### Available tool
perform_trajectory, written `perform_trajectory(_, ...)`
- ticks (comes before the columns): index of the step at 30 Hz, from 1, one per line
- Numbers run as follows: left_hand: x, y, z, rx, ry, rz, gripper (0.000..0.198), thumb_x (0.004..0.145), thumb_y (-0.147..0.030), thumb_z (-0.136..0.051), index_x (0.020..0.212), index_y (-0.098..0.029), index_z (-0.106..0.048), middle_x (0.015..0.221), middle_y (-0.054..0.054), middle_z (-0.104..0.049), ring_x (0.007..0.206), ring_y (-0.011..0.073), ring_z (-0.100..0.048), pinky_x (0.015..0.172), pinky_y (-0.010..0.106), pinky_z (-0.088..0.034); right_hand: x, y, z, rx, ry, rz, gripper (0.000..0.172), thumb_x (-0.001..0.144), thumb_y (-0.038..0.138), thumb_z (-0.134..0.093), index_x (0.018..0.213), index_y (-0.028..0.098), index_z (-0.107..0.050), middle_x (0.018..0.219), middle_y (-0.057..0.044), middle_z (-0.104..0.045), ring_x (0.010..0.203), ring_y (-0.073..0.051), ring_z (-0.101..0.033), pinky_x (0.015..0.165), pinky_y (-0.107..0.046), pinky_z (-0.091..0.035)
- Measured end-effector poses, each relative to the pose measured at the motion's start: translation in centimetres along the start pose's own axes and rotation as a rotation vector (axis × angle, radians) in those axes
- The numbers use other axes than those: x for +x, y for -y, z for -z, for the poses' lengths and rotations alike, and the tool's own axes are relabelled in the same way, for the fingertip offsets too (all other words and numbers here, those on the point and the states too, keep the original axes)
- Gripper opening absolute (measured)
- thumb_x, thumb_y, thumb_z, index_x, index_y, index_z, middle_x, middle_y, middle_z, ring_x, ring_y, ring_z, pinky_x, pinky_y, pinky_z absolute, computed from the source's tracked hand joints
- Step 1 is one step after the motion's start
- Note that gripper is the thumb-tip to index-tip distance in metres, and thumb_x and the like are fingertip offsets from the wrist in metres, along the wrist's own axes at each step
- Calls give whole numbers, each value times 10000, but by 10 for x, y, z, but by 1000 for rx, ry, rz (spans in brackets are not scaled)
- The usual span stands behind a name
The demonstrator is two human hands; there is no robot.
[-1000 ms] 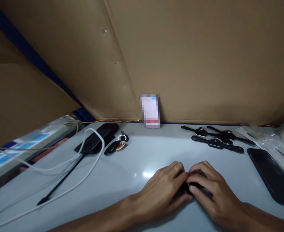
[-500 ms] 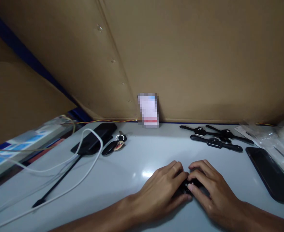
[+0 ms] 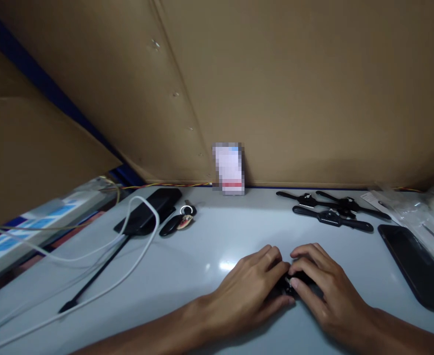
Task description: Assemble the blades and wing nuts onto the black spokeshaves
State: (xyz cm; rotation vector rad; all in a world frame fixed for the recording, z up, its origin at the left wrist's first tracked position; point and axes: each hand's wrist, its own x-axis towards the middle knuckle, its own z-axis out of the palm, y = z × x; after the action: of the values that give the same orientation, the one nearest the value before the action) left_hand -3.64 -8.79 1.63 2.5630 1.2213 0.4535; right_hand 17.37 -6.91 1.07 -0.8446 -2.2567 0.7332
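Note:
Low on the table, right of centre, a small black tool with a metal part point(image 3: 288, 285) is mostly covered by fingers. My left hand point(image 3: 259, 281) grips its left side, with the thumb along the near edge. My right hand point(image 3: 322, 283) is closed on the right side, its thumb and index finger at the metal part. Behind the hands lie several similar black two-handled tools; the nearest one point(image 3: 330, 218) has a flat metal-edged middle.
A blurred lit phone point(image 3: 230, 168) leans on the cardboard wall point(image 3: 294, 88). A dark phone point(image 3: 412, 266) and clear plastic bags point(image 3: 418, 212) lie right. Keys point(image 3: 178, 222), a black device point(image 3: 148, 212) and a white cable point(image 3: 135, 266) are left.
The whole view has shifted slightly, moving the scene a little to the right. Both hands keep nearly the same grip on the black tool.

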Motion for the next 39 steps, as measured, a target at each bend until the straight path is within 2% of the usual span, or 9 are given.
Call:
perform_trajectory(2,0,1,-1,-1,-7,0,210,923,-306,-738,1040,-189,-610,1041,61,-635,904,240,-599,737,357,-513,0,2,2,4,37,35,148,978,142,-542,1000,213,-670,1143,-94,-604,1107,-247,-574,931,-435,-516)
perform_trajectory(4,0,1,-1,-1,-10,-4,206,935,-302,-719,1068,-186,-612,1042,64,-635,906,242,-599,739,359,-514,0,3,3,23,64,70,142,967,147,-566,920,215,-682,1148,-81,-600,1105,-242,-569,930,-425,-511)
perform_trajectory(7,0,0,0,5,4,2,232,921,-309,-740,1069,-180,-615,1051,66,-632,915,246,-601,740,364,-517,0,2,4,33,30,39,180,982,152,-544,833,194,-636,1151,-89,-595,1105,-240,-576,936,-431,-508)
perform_trajectory(10,0,0,1,11,15,10,234,907,-311,-759,1038,-183,-614,1058,64,-629,915,243,-599,742,364,-518,0,0,2,29,-5,-16,173,1003,152,-503,880,192,-618,1132,-104,-596,1120,-249,-581,945,-451,-508)
perform_trajectory(16,-1,1,-1,-16,-4,3,198,931,-305,-721,1038,-193,-599,1048,62,-625,913,240,-598,737,362,-516,1,3,5,55,41,17,160,988,169,-541,1059,222,-675,1187,-105,-584,1141,-251,-569,965,-455,-511)
perform_trajectory(25,-1,0,0,-12,-25,-4,166,940,-311,-704,990,-202,-589,1030,55,-624,883,225,-594,713,342,-508,0,1,4,33,-11,36,137,963,143,-546,878,209,-631,1156,-88,-594,1037,-220,-625,889,-394,-522)
perform_trajectory(30,-1,0,1,-7,-4,-6,214,921,-297,-735,1056,-191,-608,1055,64,-629,923,242,-603,739,358,-521,0,0,1,8,-8,-11,121,926,121,-579,840,206,-569,1121,-88,-621,1100,-256,-614,889,-421,-515)
perform_trajectory(35,-1,0,1,-3,-9,-2,202,922,-309,-731,1033,-197,-606,1066,64,-629,914,233,-601,737,351,-521,0,-4,-1,1,-50,-34,148,969,103,-525,877,211,-570,1085,-77,-635,1085,-240,-612,904,-414,-517)
perform_trajectory(39,-1,1,0,3,-20,-11,228,921,-326,-732,1059,-196,-605,1059,64,-627,914,241,-603,734,361,-527,1,-6,0,10,-38,-14,207,990,92,-495,920,218,-644,1112,-77,-635,1080,-226,-616,917,-401,-523)
